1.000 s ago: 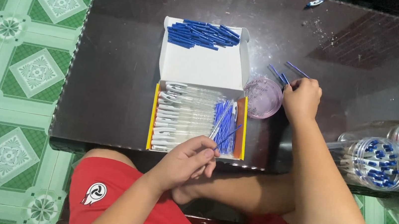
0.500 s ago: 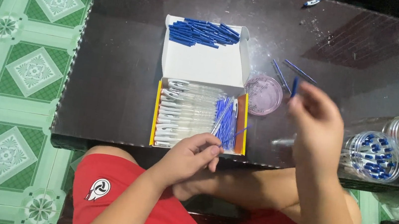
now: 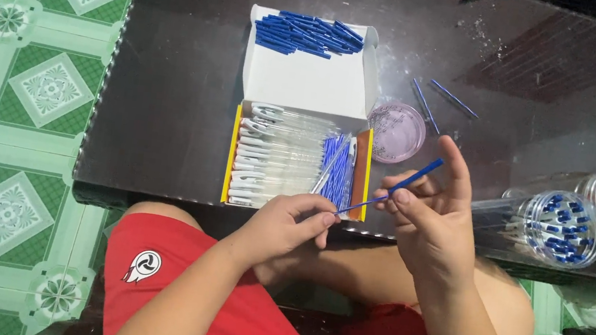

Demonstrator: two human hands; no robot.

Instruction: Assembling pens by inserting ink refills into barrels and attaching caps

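My right hand (image 3: 429, 212) pinches a thin blue refill stick (image 3: 407, 181) that slants up to the right over the table's near edge. My left hand (image 3: 292, 223) holds a clear pen barrel (image 3: 330, 165) by its lower end; the stick's lower tip meets those fingers. Just beyond both hands lies an open cardboard box (image 3: 229, 154) with clear pen barrels on the left and blue sticks on the right. Its raised white lid (image 3: 308, 82) carries a pile of blue refill sticks (image 3: 309, 34).
A small pink round dish (image 3: 395, 131) sits right of the box. Two loose blue sticks (image 3: 440, 101) lie on the dark table (image 3: 165, 85) behind it. Clear plastic jars (image 3: 557, 227) with blue-tipped pens lie at the right edge. Green patterned floor tiles (image 3: 23, 84) on the left.
My right hand came back from the loose sticks beside the pink dish toward my body with one blue stick. Its lower end now meets my left hand, which stayed at the box's front.
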